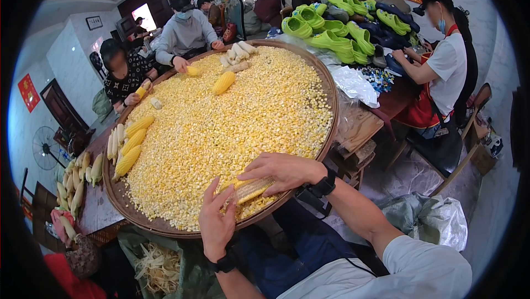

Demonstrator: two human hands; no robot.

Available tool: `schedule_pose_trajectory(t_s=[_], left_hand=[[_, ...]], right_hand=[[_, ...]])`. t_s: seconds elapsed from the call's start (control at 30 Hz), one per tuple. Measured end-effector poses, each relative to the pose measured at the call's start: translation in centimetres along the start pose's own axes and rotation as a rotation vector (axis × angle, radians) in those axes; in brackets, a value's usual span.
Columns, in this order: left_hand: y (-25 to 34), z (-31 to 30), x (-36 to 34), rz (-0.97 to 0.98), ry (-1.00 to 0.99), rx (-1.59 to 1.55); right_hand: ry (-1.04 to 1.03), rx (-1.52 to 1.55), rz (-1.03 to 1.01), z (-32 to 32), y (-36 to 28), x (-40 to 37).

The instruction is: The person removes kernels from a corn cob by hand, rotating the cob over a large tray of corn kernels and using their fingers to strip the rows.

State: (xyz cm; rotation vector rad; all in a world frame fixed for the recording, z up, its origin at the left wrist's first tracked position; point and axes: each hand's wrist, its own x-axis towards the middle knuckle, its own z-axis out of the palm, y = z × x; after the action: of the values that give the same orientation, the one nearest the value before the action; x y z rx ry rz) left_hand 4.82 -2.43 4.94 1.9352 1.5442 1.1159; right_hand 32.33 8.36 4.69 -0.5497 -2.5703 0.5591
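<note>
Our left hand (217,217) and right hand (282,171) grip a cob (254,191), loose kernels (221,133) just beyond; we judge it light, stiff, best held at both ends.

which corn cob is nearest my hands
The partly stripped cob, lying between your left hand and right hand; the three yellow cobs near the tray's left rim lie well away.

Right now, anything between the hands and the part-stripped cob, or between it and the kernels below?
Nothing visible. The right hand spans the cob; the left hand is at its left end. Kernels lie open under and around it; whether it touches them is unclear. The whole cobs lie well aside.
</note>
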Motion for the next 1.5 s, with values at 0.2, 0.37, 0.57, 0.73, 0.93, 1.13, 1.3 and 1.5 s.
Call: schedule_pose_trajectory(t_s=[0.2,0.37,0.57,0.73,0.93,1.13,1.3,1.5], left_hand=[[-1.1,0.1,0.0,0.14,0.046,0.113],[-0.6,0.0,-0.1,0.126,0.024,0.078],[-1.8,0.1,-0.1,0.133,-0.005,0.016],[-1.1,0.2,-0.2,0.113,0.035,0.094],[-0.3,0.4,0.2,0.072,-0.059,0.169],[-0.3,0.3,-0.1,0.079,-0.02,0.136],[-1.0,0.4,-0.1,0.141,0.032,0.103],[-0.9,0.4,-0.1,0.164,0.066,0.119]], right_hand=[[0.002,-0.013,-0.001,0.0,0.0,0.0],[0.004,-0.014,-0.001,0.1,0.1,0.0],[0.0,-0.009,0.012,-0.1,-0.2,0.0],[0.008,-0.001,0.02,0.0,-0.1,0.0],[-0.005,-0.005,0.035,0.0,-0.2,0.1],[-0.008,-0.022,0.017,0.0,0.0,0.1],[0.009,-0.007,-0.005,0.0,0.0,0.1],[0.006,-0.007,-0.001,-0.1,-0.2,0.1]])
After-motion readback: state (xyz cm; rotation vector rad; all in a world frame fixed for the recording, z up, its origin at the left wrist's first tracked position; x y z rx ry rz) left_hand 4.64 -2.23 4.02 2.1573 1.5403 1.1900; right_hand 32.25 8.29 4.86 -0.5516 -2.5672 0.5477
